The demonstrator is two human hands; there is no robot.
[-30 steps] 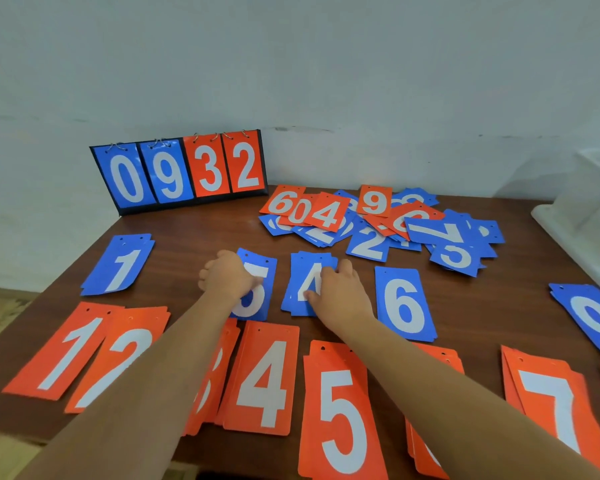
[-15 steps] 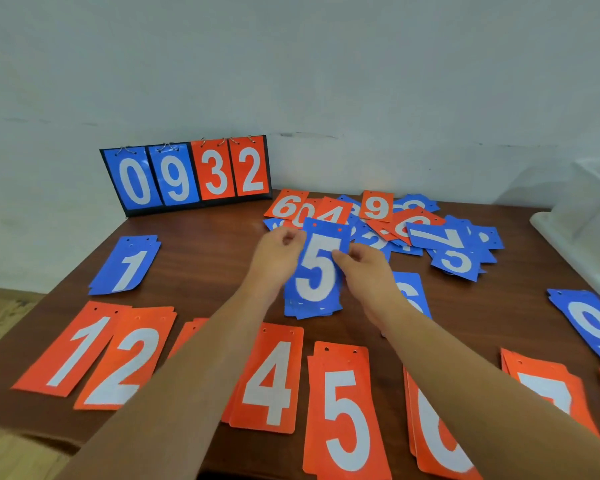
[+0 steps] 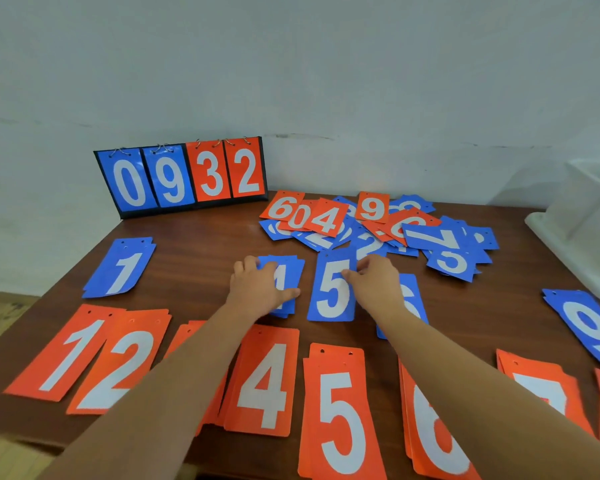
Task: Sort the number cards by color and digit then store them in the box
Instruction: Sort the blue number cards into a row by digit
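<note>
Presently the blue 5 [image 3: 333, 289] is laid in the middle row of the table [image 3: 194, 258], between the blue 4 pile [image 3: 291, 268] and the blue 6 [image 3: 413, 299]. The blue 6 is largely hidden under the right wrist. The long axis of the blue 5 runs from the near edge toward the far edge, nearly parallel to the blue 4 pile and just apart from it.

The right hand [image 3: 376, 282] is set against the right long edge of the blue 5. That edge is pinched between thumb and bent fingertips, so the card is not yet released. The left hand [image 3: 260, 289] is rested palm down on the blue 4 pile, with the thumb stretched toward the blue 5. No grip is evident there.

The unsorted heap [image 3: 378, 226] is found directly beyond the right fingertips, toward the far edge and right of the scoreboard [image 3: 181, 174]. The right hand is judged the nearer of the two. A short forward reach should suffice once the blue 5 is let go, and the nearest cards overlap at mixed angles.

The orange piles [image 3: 264, 382] are ranged along the near edge. The box [image 3: 586, 216] is placed at the right edge and appears to hold no cards as yet, so sorting is judged unfinished.
</note>
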